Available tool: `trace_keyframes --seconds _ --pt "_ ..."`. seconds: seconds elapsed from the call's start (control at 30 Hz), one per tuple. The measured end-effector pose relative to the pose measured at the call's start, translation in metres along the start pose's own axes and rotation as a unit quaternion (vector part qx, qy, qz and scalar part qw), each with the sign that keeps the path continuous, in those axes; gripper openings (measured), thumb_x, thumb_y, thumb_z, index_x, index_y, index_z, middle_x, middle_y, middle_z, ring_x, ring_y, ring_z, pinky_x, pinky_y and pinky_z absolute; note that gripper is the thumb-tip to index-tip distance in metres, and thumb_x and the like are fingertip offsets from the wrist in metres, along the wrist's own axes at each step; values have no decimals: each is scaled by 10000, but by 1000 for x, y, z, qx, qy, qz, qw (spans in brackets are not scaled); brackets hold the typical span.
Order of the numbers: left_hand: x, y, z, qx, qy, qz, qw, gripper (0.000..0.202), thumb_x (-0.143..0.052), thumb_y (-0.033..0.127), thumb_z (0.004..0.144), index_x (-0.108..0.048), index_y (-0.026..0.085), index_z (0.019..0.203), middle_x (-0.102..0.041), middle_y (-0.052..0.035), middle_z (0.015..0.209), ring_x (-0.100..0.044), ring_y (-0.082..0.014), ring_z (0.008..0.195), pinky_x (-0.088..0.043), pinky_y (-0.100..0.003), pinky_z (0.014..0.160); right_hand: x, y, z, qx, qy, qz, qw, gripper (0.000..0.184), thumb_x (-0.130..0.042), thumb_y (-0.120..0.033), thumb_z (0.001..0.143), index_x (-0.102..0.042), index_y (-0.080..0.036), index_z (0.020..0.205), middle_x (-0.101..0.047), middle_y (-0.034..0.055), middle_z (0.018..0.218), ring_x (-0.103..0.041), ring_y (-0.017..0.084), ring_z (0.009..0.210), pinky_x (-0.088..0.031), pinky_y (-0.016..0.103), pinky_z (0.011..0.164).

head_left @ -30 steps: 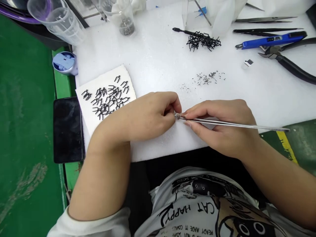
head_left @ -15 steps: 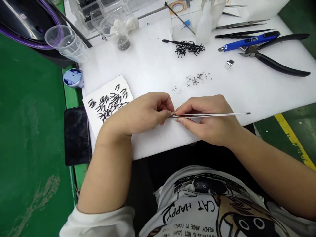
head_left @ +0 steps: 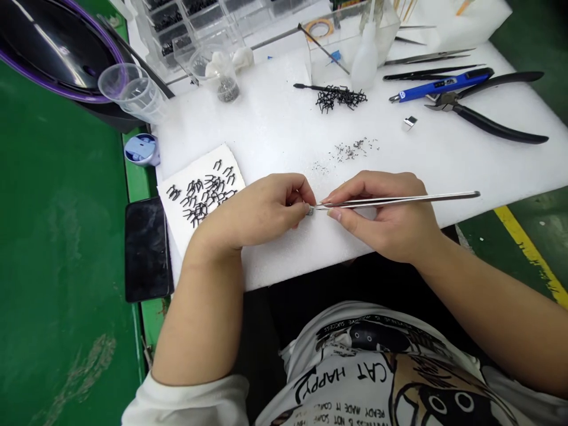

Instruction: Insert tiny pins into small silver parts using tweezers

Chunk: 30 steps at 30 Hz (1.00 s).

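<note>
Between thumb and fingers my left hand pinches a tiny silvery piece, mostly hidden by the fingertips. My right hand is closed around metal tweezers, whose tips reach that piece while the back end points right. Beyond my hands a scatter of tiny dark bits lies on the white foam board. Left of my left hand, a white pad carries many small black forked pieces.
A heap of black bent pieces lies farther back. To the right are cutting pliers, a blue pen-like tool and more tweezers. Clear cups, a compartment box and a white squeeze bottle line the back. A black tablet-like slab sits left.
The tweezers have turned slightly, their back end now higher and farther right. My right hand has shifted a little right. The whole view has moved slightly with the head.
</note>
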<state>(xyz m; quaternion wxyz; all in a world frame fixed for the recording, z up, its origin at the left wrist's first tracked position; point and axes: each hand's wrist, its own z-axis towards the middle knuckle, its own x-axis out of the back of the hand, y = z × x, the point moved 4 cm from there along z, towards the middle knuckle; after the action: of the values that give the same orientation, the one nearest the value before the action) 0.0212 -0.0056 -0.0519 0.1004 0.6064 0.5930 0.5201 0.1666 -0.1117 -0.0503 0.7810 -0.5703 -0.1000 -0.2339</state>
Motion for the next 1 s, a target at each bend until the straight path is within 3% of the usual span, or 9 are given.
trace_keyframes --seconds 0.17,0.23,0.27,0.3,0.43,0.53,0.67,0.87,1.0 --pt "3 -1 -6 49 -3 -41 998 185 -508 211 847 -648 207 968 -626 14 701 -507 -103 552 -390 -231 538 27 3 -7 81 123 54 988 132 -508 -166 896 -639 -177 900 -701 70 941 -680 205 871 -553 368 778" --pt "5 -1 -8 46 8 -37 998 208 -469 206 852 -645 202 962 -626 8 700 -493 -107 538 -384 -240 528 50 8 -11 143 193 -48 970 124 -519 -143 839 -614 -202 893 -694 86 972 -662 268 1025 -534 433 900" --pt "6 -1 -9 44 17 -37 998 223 -453 213 861 -642 203 979 -630 5 708 -495 -112 544 -384 -245 528 55 12 -11 155 148 -148 965 179 -557 -140 803 -608 -223 953 -689 84 1038 -621 291 1130 -501 459 983" --pt "7 -1 -10 41 29 -36 998 235 -443 214 863 -639 205 992 -625 5 703 -491 -118 543 -376 -250 524 67 17 -14 165 197 -179 950 212 -544 -121 783 -599 -206 970 -675 94 1047 -596 313 1154 -449 521 1039" --pt "14 6 -13 1 131 -41 991 231 -410 211 873 -616 206 977 -549 9 662 -436 -128 548 -334 -267 531 78 34 -16 174 132 -266 939 270 -504 -37 707 -565 -170 934 -602 74 892 -566 254 932 -402 557 1069" --pt "21 18 -18 -45 258 -55 963 113 -470 221 858 -574 190 889 -462 14 626 -353 -122 553 -282 -276 556 70 38 -14 147 81 -289 943 170 -480 -18 697 -507 -161 785 -571 81 854 -504 246 901 -439 510 970" --pt "31 32 -28 -82 347 -145 923 79 -497 276 842 -495 199 862 -448 26 615 -365 -109 484 -253 -264 496 64 39 -9 94 51 -296 949 154 -462 1 704 -488 -151 690 -543 83 798 -454 230 850 -425 407 776" --pt "79 50 -62 -110 443 -254 852 246 -574 316 761 -458 189 938 -488 20 721 -405 -78 520 -277 -216 484 70 47 -10 64 83 -256 961 231 -480 0 697 -572 -155 842 -596 92 885 -493 264 944 -429 432 853" --pt "111 61 -90 -124 477 -190 849 281 -645 322 752 -530 169 957 -591 -23 835 -516 -91 661 -371 -207 556 78 53 -14 53 137 -214 966 220 -478 4 725 -567 -174 818 -621 86 890 -514 268 956 -452 426 840"
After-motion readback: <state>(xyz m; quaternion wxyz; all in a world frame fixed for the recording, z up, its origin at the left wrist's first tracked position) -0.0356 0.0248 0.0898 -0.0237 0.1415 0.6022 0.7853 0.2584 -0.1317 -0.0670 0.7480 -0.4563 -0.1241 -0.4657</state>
